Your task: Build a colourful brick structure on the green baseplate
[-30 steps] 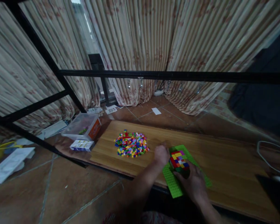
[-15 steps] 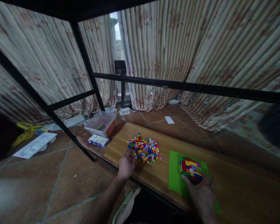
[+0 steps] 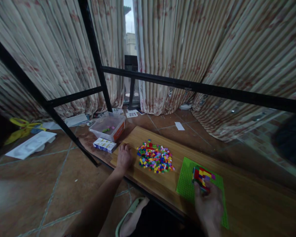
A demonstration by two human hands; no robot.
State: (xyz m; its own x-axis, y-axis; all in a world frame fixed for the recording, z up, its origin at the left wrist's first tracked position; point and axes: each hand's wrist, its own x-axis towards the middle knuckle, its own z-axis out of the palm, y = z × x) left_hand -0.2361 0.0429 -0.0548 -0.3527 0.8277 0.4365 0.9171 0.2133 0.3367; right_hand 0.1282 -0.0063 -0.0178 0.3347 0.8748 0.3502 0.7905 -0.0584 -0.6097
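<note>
Small mixed-colour toy bricks [image 3: 156,158] lie in a loose pile on the wooden board. Left of that pile, apart from it, my left hand [image 3: 124,156] is low over the board with its fingers curled together; whatever is in them is hidden. A block built of toy bricks [image 3: 201,176], red, yellow, blue and purple on top, is on the green baseplate [image 3: 187,177]. My right hand [image 3: 209,199] grips this block from the near side, its thumb and fingers around it, covering its near right part.
Beyond my left hand stand a clear plastic box [image 3: 106,126] with a few pieces inside and a small carton [image 3: 105,145]. A black metal frame [image 3: 148,76] crosses in front of the curtains [image 3: 162,46]. White packaging [image 3: 31,144] lies on the tiled floor.
My left hand has moved left, away from the brick pile's edge. My right hand's fingers have shifted further over the brick block. The view has shifted slightly.
</note>
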